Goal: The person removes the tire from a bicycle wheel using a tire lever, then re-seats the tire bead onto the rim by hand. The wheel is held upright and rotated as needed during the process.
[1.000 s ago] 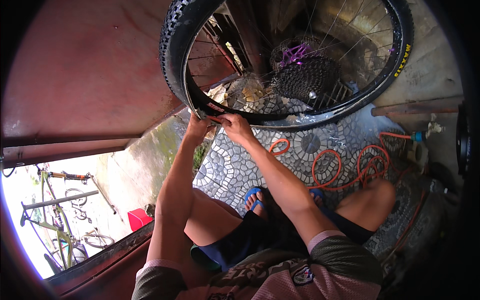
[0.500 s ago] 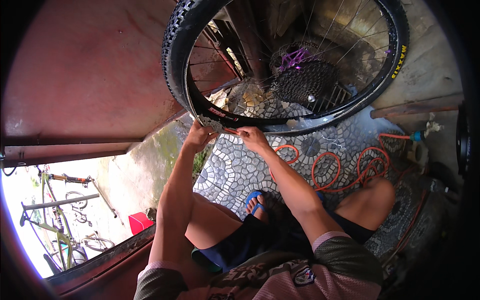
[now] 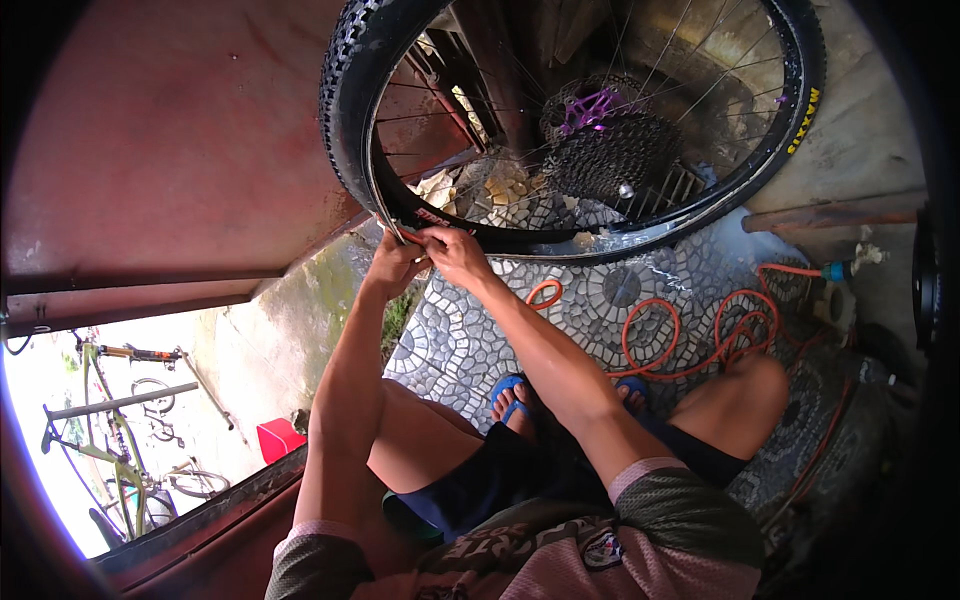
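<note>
A bicycle wheel [image 3: 560, 238] stands before me, its knobby black tyre [image 3: 345, 110] partly off the rim on the near side. The cassette [image 3: 612, 165] and purple hub [image 3: 590, 108] show in its middle. At the lower left of the wheel my left hand [image 3: 395, 265] is closed on the tyre's edge. Right beside it my right hand [image 3: 455, 256] pinches a thin orange-red strip [image 3: 411, 236] lying along the rim. Whether that strip is a tyre lever or part of a hose I cannot tell. White liquid-like smears mark the tyre's lower side.
An orange hose [image 3: 680, 375] lies coiled on the pebble-patterned floor [image 3: 450, 340], running to a teal fitting [image 3: 833, 271] at the right. A red metal panel [image 3: 180, 150] fills the left. Outside are a bicycle frame [image 3: 115, 450] and a red container [image 3: 280, 440].
My right hand has slid left along the rim, up against my left hand. The orange-red strip has moved left with it. The wheel has shifted very slightly.
</note>
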Motion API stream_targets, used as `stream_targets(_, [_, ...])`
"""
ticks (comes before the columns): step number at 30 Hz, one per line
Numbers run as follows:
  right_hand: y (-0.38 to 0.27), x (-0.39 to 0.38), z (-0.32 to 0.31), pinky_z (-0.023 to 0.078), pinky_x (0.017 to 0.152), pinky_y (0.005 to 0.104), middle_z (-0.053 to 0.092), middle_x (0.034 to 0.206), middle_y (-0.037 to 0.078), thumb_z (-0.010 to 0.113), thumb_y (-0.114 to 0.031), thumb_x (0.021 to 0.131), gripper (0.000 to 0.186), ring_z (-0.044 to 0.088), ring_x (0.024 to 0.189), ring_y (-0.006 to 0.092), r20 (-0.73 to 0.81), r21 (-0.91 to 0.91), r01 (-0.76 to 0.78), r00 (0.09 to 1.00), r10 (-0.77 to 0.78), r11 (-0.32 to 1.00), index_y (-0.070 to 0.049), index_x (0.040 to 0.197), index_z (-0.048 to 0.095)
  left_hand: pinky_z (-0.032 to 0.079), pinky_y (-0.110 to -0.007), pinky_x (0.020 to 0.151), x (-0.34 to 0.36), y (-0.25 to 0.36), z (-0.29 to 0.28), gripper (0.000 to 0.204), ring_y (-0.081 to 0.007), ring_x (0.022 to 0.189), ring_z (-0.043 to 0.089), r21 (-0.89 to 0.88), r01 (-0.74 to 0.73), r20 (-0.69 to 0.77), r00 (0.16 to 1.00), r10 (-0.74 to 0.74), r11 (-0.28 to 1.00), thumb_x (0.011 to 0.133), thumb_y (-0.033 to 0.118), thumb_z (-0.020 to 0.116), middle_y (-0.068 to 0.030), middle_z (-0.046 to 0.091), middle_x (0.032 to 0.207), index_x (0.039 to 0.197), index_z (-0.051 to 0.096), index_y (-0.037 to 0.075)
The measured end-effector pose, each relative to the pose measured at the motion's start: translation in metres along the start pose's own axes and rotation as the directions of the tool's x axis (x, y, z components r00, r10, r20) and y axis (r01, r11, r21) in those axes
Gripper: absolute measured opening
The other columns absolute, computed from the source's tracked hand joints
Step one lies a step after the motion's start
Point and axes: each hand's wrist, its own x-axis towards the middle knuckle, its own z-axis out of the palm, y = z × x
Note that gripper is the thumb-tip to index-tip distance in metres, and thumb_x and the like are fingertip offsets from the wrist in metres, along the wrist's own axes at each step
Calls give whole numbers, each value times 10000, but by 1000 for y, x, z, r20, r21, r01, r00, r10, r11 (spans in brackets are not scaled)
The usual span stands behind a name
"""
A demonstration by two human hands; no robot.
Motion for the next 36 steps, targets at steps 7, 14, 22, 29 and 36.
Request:
stream_targets(7, [55, -42, -62, 580, 799, 408, 764, 1034, 150, 581, -260, 1025, 256, 746, 905, 322, 184, -189, -122, 970, 157, 974, -126, 1152, 759, 565, -589, 976, 4, 10, 13, 411, -372, 1140, 678, -117, 5, 19, 1000, -3, 993, 908, -68, 464, -157, 672, 1244, 1301, 538, 28])
stream_targets(14, [45, -46, -60, 586, 810, 416, 767, 1063, 138, 586, -235, 1011, 243, 750, 922, 312, 144, -293, -157, 968, 206, 943, -132, 1141, 763, 571, -534, 926, -9, 19, 22, 440, -304, 1071, 715, -155, 5, 34, 999, 0, 988, 1093, 421, 490, -151, 716, 1224, 1291, 602, 44])
stream_targets(22, [12, -26, -43, 572, 868, 476, 738, 1090, 192, 556, -233, 973, 265, 712, 1021, 376, 159, -317, -226, 945, 287, 921, -152, 1104, 772, 554, -530, 954, -10, 16, 28, 382, -279, 1065, 717, -105, 22, -18, 1000, -24, 994, 1100, 368, 482, -112, 727, 1198, 1272, 611, 52])
stream_targets(29, [76, -27, -90, 572, 847, 470, 767, 1027, 117, 567, -214, 927, 216, 732, 964, 348, 204, -542, -229, 897, 392, 808, -187, 1002, 768, 544, -536, 983, -4, 15, 41, 363, -279, 1136, 691, -122, 15, -20, 1000, -18, 992, 1094, 298, 490, -120, 718, 1216, 1302, 598, 21])
stream_targets(36, [104, -28, -125, 563, 810, 439, 747, 993, 163, 564, -260, 961, 252, 726, 879, 321, 369, -633, -127, 818, 442, 764, -144, 1089, 747, 558, -533, 980, -6, 16, 37, 323, -280, 1118, 702, -113, 20, -23, 999, -23, 993, 1080, 222, 488, -132, 708, 1234, 1289, 598, 2])
